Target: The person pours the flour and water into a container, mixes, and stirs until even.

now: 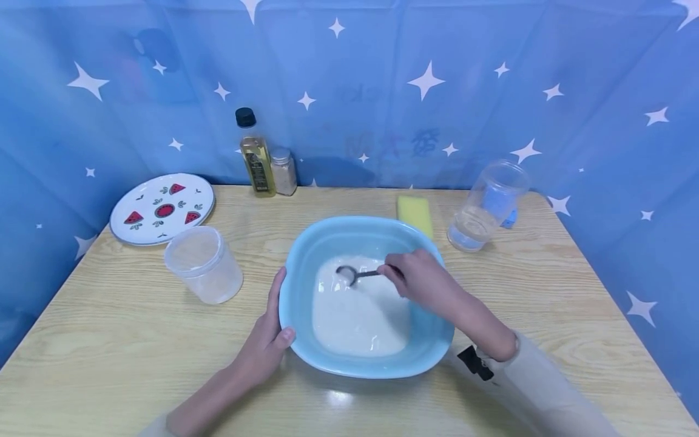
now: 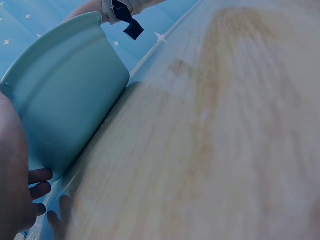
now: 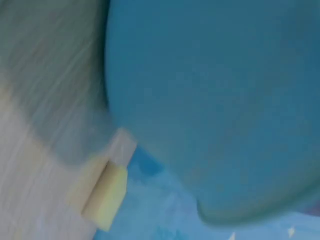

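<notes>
Between table edges, right hand's gripping spoon, probably stirring; left hand's gripping bowl, further stirring needing it steady.

The basin partly hides the yellow sponge in the head view

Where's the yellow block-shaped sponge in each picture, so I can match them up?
Head: the yellow sponge is a bit right of the middle, just past the far right edge of the light-blue, rounded-square basin.
Left wrist: it isn't in this picture.
Right wrist: it's at the lower left.
Shared landmark: the basin shows in all three views.
</notes>
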`<state>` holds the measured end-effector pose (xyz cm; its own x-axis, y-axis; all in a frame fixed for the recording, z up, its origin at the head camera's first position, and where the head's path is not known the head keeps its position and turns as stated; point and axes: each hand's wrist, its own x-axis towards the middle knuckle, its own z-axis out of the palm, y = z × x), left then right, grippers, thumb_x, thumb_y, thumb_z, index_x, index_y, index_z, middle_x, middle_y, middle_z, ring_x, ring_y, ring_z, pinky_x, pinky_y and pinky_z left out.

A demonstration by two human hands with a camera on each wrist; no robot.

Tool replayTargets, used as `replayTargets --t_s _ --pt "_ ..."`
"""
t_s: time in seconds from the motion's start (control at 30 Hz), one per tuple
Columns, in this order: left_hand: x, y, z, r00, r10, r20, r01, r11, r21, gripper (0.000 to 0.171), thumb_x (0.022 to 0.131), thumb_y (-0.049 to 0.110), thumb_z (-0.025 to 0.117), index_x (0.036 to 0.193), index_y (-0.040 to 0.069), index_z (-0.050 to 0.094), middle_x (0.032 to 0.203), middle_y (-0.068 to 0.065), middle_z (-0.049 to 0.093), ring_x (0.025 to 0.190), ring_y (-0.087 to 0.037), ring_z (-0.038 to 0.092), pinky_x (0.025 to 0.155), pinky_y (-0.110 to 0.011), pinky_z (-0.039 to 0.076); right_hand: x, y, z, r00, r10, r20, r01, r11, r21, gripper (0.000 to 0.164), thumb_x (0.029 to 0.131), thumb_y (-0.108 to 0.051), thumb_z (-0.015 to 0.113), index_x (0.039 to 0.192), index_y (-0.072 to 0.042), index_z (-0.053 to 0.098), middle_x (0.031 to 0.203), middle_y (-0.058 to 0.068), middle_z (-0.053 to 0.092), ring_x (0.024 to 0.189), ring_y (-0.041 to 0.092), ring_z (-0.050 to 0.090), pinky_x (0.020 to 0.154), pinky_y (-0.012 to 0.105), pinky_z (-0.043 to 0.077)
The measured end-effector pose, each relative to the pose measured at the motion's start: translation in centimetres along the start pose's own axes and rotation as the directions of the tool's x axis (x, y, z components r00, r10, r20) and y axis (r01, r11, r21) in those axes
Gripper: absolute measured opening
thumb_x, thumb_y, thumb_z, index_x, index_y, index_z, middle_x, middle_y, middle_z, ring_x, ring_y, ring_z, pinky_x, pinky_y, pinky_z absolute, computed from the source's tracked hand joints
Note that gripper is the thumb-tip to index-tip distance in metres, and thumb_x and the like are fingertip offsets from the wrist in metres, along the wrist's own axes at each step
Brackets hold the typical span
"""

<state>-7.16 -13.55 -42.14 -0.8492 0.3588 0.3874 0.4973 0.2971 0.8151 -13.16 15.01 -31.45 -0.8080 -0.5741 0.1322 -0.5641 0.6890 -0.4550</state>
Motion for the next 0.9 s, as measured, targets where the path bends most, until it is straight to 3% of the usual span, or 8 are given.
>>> replayTargets --t_s 0.07,0.13,0.27,0.33,0.5,0.67,0.8,0.9 --pt "-0.01 0.00 0.00 1.000 0.003 -0.001 -0.003 1.000 0.000 0.081 0.092 0.062 0.029 0.150 0.015 -0.004 0.137 -0.017 0.043 0.107 -0.025 0.055 0.086 -0.041 0.049 -0.01 -0.19 0.06 0.995 -0.041 0.095 0.035 0.998 0.061 0.027 0.095 -0.015 0.054 0.068 -0.012 0.058 0.050 -0.011 0.041 0.045 0.003 0.037 0.046 0.020 0.036" --pt "0.01 0.05 0.01 1.000 0.002 0.001 -0.002 1.000 -0.004 0.082 0.092 0.063 0.029 0.150 0.016 -0.004 0.137 -0.017 0.043 0.107 -0.025 0.055 0.086 -0.041 0.049 -0.28 -0.24 -0.23 0.985 -0.027 0.168 0.009 0.994 0.110 0.027 0.095 -0.014 0.053 0.069 -0.012 0.059 0.049 -0.010 0.042 0.044 0.003 0.038 0.044 0.021 0.036" --pt "0.10 0.06 0.01 1.000 -0.003 0.008 0.003 1.000 -0.015 0.082 0.092 0.063 0.029 0.150 0.016 -0.005 0.142 -0.016 0.037 0.109 -0.027 0.054 0.085 -0.040 0.049 -0.30 -0.06 -0.50 0.995 0.039 0.094 -0.044 0.998 0.049 0.029 0.094 -0.013 0.055 0.065 -0.012 0.056 0.050 -0.008 0.039 0.045 0.005 0.036 0.044 0.021 0.033" --pt "0.12 0.05 -0.01 1.000 0.002 0.005 -0.002 1.000 -0.010 0.082 0.092 0.063 0.029 0.150 0.015 -0.004 0.142 -0.016 0.037 0.108 -0.027 0.055 0.084 -0.040 0.050 -0.01 -0.07 -0.29 0.999 0.023 0.049 -0.024 1.000 0.014 0.031 0.094 -0.014 0.055 0.064 -0.013 0.053 0.051 -0.008 0.037 0.045 0.004 0.034 0.045 0.021 0.033" --pt "0.23 0.01 -0.05 1.000 0.008 0.008 -0.008 1.000 -0.008 0.082 0.092 0.063 0.029 0.150 0.015 -0.004 0.142 -0.015 0.038 0.110 -0.027 0.054 0.087 -0.042 0.048 -0.06 -0.16 -0.42 0.989 -0.021 0.143 0.013 0.998 0.056 0.029 0.094 -0.013 0.055 0.065 -0.013 0.056 0.052 -0.009 0.035 0.046 0.003 0.031 0.045 0.020 0.031" --pt "0.09 0.04 -0.19 1.000 -0.008 0.002 0.008 1.000 -0.004 0.082 0.091 0.064 0.028 0.150 0.017 -0.004 0.141 -0.015 0.039 0.109 -0.026 0.054 0.086 -0.041 0.049 0.25 -0.11 -0.34 0.996 -0.036 0.080 0.036 0.999 0.007 0.029 0.093 -0.013 0.057 0.064 -0.012 0.055 0.052 -0.010 0.034 0.047 0.003 0.030 0.046 0.020 0.031" --pt "0.02 0.02 -0.24 1.000 -0.008 0.005 0.008 1.000 -0.004 0.081 0.092 0.063 0.028 0.150 0.016 -0.005 0.143 -0.014 0.036 0.111 -0.027 0.052 0.088 -0.042 0.047 0.34 -0.24 -0.32 0.987 -0.059 0.147 0.052 0.997 0.051 0.028 0.093 -0.014 0.056 0.065 -0.013 0.056 0.053 -0.009 0.035 0.047 0.003 0.030 0.045 0.020 0.031" --pt "0.05 -0.01 -0.22 1.000 -0.008 0.013 0.008 1.000 -0.010 0.081 0.093 0.062 0.028 0.150 0.016 -0.005 0.145 -0.014 0.033 0.112 -0.028 0.052 0.089 -0.043 0.047 0.30 -0.21 -0.36 0.994 -0.019 0.106 0.017 1.000 0.018 0.030 0.093 -0.013 0.057 0.063 -0.015 0.053 0.052 -0.009 0.033 0.047 0.004 0.029 0.046 0.021 0.030"
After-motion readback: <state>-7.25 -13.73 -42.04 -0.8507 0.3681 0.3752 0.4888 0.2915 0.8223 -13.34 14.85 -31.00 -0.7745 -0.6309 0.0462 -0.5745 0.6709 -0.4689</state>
